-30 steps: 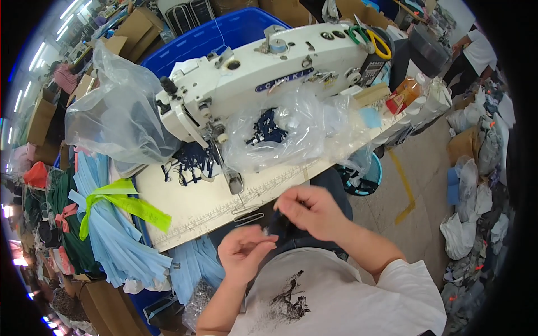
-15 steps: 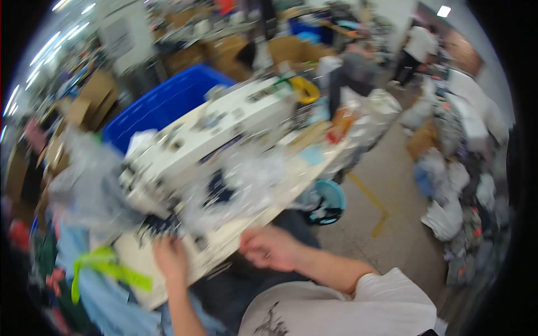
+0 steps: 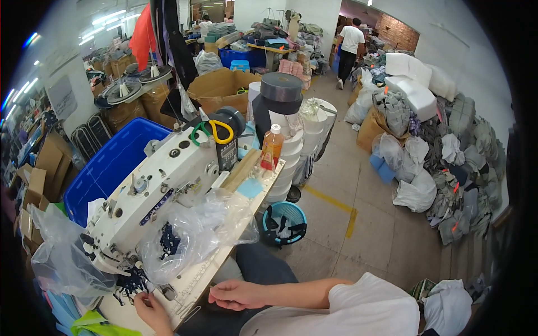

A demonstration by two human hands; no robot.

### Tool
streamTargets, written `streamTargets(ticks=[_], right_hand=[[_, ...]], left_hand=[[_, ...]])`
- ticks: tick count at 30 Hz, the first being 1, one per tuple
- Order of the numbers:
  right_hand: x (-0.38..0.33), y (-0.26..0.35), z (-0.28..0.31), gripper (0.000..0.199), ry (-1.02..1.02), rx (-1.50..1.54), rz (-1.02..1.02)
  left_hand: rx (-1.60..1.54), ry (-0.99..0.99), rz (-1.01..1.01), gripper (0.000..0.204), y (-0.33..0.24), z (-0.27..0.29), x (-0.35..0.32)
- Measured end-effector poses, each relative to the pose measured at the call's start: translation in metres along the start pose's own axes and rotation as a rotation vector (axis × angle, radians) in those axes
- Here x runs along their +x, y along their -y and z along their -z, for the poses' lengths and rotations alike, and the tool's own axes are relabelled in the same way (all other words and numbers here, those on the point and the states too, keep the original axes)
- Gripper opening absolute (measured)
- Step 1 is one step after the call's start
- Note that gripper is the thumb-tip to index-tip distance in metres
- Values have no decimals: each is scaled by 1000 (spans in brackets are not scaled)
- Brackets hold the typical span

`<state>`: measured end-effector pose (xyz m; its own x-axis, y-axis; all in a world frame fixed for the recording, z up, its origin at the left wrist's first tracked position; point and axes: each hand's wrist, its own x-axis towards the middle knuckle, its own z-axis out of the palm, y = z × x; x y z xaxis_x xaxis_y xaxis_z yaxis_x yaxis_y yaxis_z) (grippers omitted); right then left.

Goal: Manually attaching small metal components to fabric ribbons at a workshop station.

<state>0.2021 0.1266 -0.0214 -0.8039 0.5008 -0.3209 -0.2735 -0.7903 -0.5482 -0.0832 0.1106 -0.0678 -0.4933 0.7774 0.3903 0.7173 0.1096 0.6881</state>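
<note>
Dark blue trim pieces (image 3: 133,281) lie on the worktop (image 3: 193,279) beneath the head of a white industrial sewing machine (image 3: 151,196), close to its needle end. The left hand (image 3: 150,307) reaches up to them from the lower edge, its fingertips (image 3: 143,295) pinched at the edge of the dark pieces; the grip is nearly closed, on a piece too small to make out with certainty. The right hand (image 3: 238,295) rests at the worktop's near edge, well apart from the pieces, fingers loosely curled and holding nothing visible.

A crumpled clear plastic bag (image 3: 193,232) with more dark pieces inside slumps against the machine just beside the working area. As a judgement, picking a single piece cleanly calls for a light two-finger pinch at one edge, keeping the wrist low and clear of the needle zone and the bag, so that neighbouring pieces are not dragged along.

Farther out: scissors with yellow and green handles (image 3: 212,131) lie on the machine top, an orange bottle (image 3: 272,147) stands at the worktop's far end, a blue bin (image 3: 109,165) sits behind the machine, and a small blue basket (image 3: 284,223) stands on the floor.
</note>
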Motion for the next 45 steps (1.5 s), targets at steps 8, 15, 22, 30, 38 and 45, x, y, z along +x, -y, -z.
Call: streamTargets(ticks=[8, 15, 22, 30, 38, 45], right_hand=[[-3, -6, 2, 25, -77, 75, -135], [-2, -8, -9, 26, 41, 32, -62], [1, -11, -1, 29, 113, -25, -11], [-6, -11, -12, 22, 114, -22, -11], [-19, 6, -16, 19, -24, -139, 22], [-26, 9, -16, 15, 12, -84, 150]], left_hand=[[-544, -58, 446, 29, -45, 49, -10], [-883, 93, 460, 18, -67, 67, -20], [-1176, 259, 632, 13, -122, 69, -54], [-1155, 407, 560, 11, -133, 66, -83], [-1014, 426, 447, 6, -134, 48, -94], [-803, 483, 398, 8, -153, 57, -95]])
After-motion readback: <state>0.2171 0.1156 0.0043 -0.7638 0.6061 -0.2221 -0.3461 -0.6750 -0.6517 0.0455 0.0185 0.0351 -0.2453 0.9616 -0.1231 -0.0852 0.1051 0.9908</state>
